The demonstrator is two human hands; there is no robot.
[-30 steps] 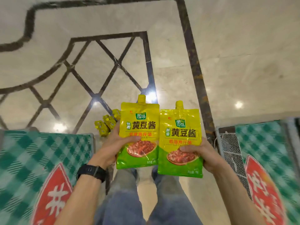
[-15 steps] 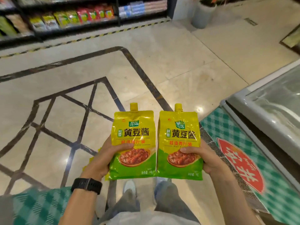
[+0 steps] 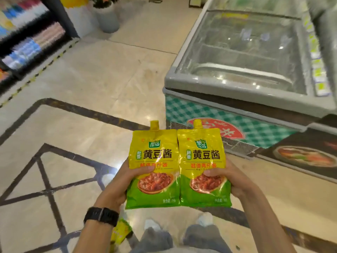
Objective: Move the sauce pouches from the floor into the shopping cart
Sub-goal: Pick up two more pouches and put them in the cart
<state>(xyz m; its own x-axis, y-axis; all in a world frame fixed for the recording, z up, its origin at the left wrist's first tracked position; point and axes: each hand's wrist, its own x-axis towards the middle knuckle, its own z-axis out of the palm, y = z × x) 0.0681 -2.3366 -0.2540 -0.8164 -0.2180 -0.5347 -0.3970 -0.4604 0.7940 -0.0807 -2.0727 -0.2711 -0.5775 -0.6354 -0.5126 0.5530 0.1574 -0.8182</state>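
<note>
I hold two yellow and green sauce pouches upright in front of me, one in each of my hands, side by side with their inner edges touching. My left hand (image 3: 116,186) grips the left pouch (image 3: 153,157) at its lower left edge, thumb curled across the front just above the printed bowl of sauce and fingers hidden behind it. My right hand (image 3: 237,181) grips the right pouch (image 3: 202,156) in the same way at its lower right edge, thumb pressed on the front. Both pouches face me, spouts at the top, well above the floor (image 3: 109,79).

A black watch (image 3: 101,215) sits on my left wrist. Below that wrist, another yellow pouch (image 3: 120,232) lies on the floor just beside my left leg, partly hidden by my forearm. My grey jeans (image 3: 198,238) and the toes of my white shoes (image 3: 152,224) show beneath the two held pouches.

The floor is glossy beige stone crossed by dark inlay lines (image 3: 82,110). To my right stands a chest freezer (image 3: 237,52) with a glass lid and a green checked front panel bearing a red sign. At far left, a dark shelf (image 3: 27,42) carries blurred packets, and a grey planter (image 3: 107,19) stands near its end.
</note>
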